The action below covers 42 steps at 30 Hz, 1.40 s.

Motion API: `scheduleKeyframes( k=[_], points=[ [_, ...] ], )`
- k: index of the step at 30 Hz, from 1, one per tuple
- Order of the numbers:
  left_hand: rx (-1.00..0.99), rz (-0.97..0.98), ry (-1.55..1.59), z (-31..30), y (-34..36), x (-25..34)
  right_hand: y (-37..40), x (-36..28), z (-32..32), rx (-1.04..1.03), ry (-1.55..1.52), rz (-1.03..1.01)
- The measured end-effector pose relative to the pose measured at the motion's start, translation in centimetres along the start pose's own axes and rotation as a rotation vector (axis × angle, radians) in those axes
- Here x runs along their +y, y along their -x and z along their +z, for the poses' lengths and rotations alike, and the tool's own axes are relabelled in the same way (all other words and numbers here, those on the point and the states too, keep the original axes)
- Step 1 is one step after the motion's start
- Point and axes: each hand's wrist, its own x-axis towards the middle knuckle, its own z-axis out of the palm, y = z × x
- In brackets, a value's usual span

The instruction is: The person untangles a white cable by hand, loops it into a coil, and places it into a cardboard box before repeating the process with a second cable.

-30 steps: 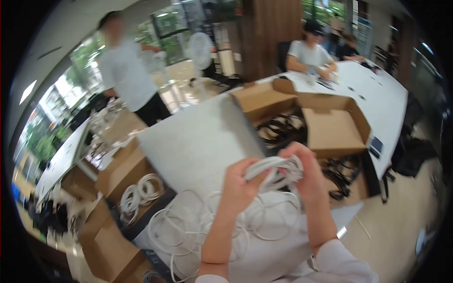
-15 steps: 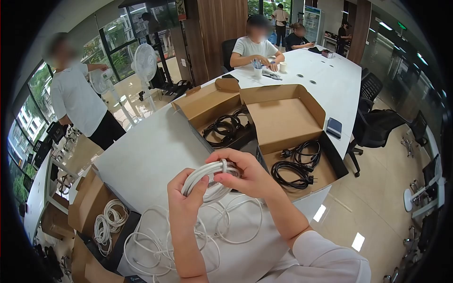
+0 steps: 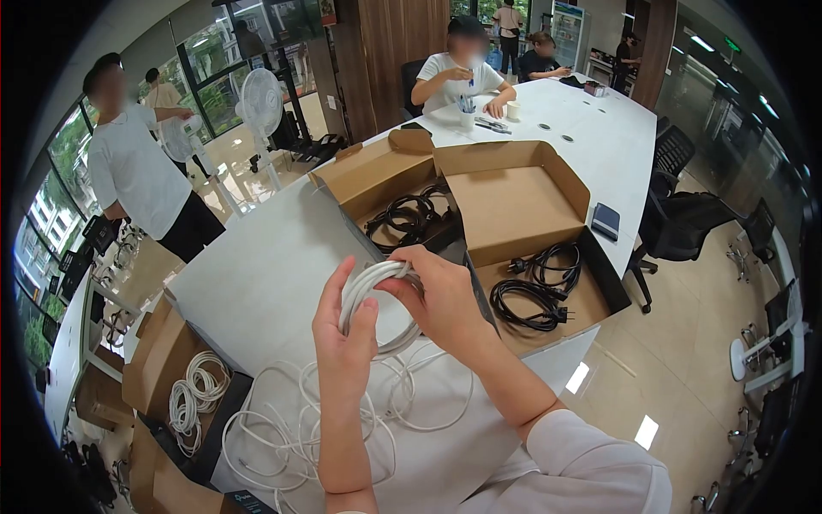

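A coiled bundle of white cable (image 3: 373,279) is held up over the white table. My right hand (image 3: 437,295) grips the coil's upper right side, fingers wrapped round it. On the coil's left side, my left hand (image 3: 344,338) has its fingers pointing up and its thumb inside or against the loop, the coil lying between them. Loose white cable (image 3: 295,411) spreads in loops on the table below both hands. More coiled white cables (image 3: 197,394) lie in an open box at the left. Two open cardboard boxes beyond my hands hold black cables (image 3: 402,221) and black power cords (image 3: 535,295).
A dark notebook (image 3: 605,222) lies on the table (image 3: 257,274) right of the boxes. A seated person (image 3: 462,81) is at the far side near a pen cup (image 3: 467,116). Another person (image 3: 141,167) stands at the left by white fans (image 3: 261,103). Black chairs (image 3: 685,227) stand at the right.
The coil has turned more upright and risen slightly. My left fingers have straightened upward, and my right hand has shifted up and left. The seated person has raised a hand with something blue.
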Motion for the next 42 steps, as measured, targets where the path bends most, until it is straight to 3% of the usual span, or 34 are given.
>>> scheduleKeyframes(
  k=[20, 23, 28, 31, 34, 40, 42],
  points=[
    [-0.23, -0.141, 0.096, -1.7, -0.5, 0.7, -0.1, -0.7, 0.4, 0.116, 0.085, -0.083],
    [-0.253, -0.152, 0.086, -2.2, -0.6, 0.7, 0.1, -0.4, 0.4, 0.051, 0.064, -0.074],
    [-0.25, -0.03, -0.201, -3.3, -0.1, 1.6, 0.2, -0.9, 0.9, -0.027, -0.014, -0.109],
    [-0.235, -0.004, -0.297, -3.8, 0.1, 1.8, 0.0, -1.6, 0.5, -0.208, -0.01, -0.099],
    [-0.228, -0.022, -0.284, -4.0, 0.2, 2.1, 0.0, -0.6, 1.8, -0.127, -0.115, -0.262],
    [-0.243, 0.053, -0.147, -3.4, 0.1, 1.7, 0.1, -0.8, 1.4, -0.156, -0.128, -0.187],
    [-0.242, 0.038, -0.132, -3.6, 0.4, 1.7, 0.0, -0.9, 1.6, -0.09, -0.153, -0.28]
  ],
)
